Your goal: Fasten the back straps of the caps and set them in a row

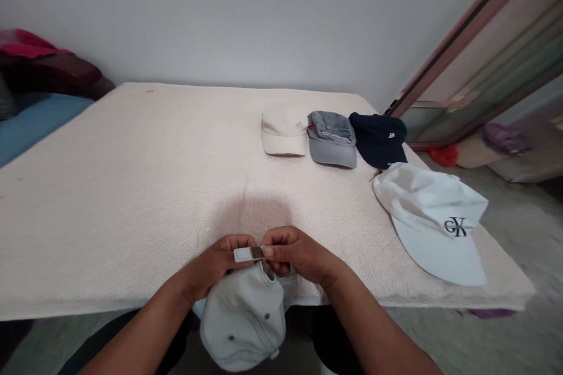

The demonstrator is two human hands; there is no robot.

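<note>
A light grey-white cap (244, 316) hangs at the near edge of the table, its crown toward me and its back strap upward. My left hand (222, 261) pinches the strap (242, 255) on the left side of a small brass-coloured buckle (257, 253). From the right, my right hand (290, 252) grips the strap at the buckle, thumb on top and fingers curled behind. Both hands are closed and nearly touch each other. The cap's brim is out of sight.
On the cream-covered table (132, 199) lie a cream cap (284, 135), a grey cap (332, 139) and a navy cap (380, 137) in a row. A white cap (435, 217) with black letters lies nearer, at the right edge. A wall (220, 17) stands behind.
</note>
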